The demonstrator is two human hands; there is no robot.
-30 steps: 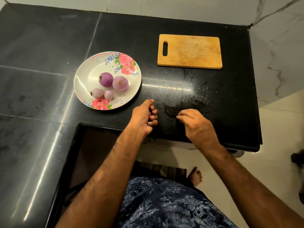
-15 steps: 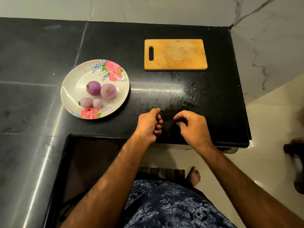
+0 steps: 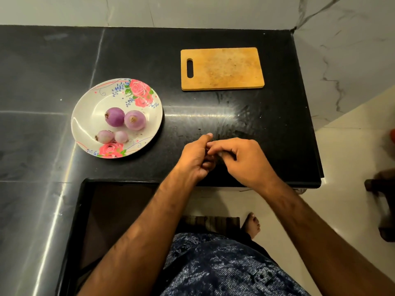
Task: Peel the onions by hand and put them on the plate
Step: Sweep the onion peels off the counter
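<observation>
A white plate (image 3: 85,107) with pink roses sits on the black counter, left of my hands. It holds several peeled purple onions: two larger ones (image 3: 114,116) (image 3: 135,120) and two smaller ones (image 3: 104,136) (image 3: 121,136). My left hand (image 3: 195,159) and right hand (image 3: 243,161) meet just above the counter near its front edge. Both have curled fingers. The right fingertips touch the left hand's fingers. Whatever lies between them is hidden; I see no onion in either hand.
A wooden cutting board (image 3: 222,68) lies bare at the back right. The black counter (image 3: 267,124) shows smears and small specks ahead of my hands. A dark recess (image 3: 117,210) opens below the counter's front edge. Pale floor and my foot (image 3: 252,225) are at lower right.
My hands were apart near the counter edge, the right with its fingers on the surface. They have come together and now touch. The view has shifted, and the plate's onions are unchanged.
</observation>
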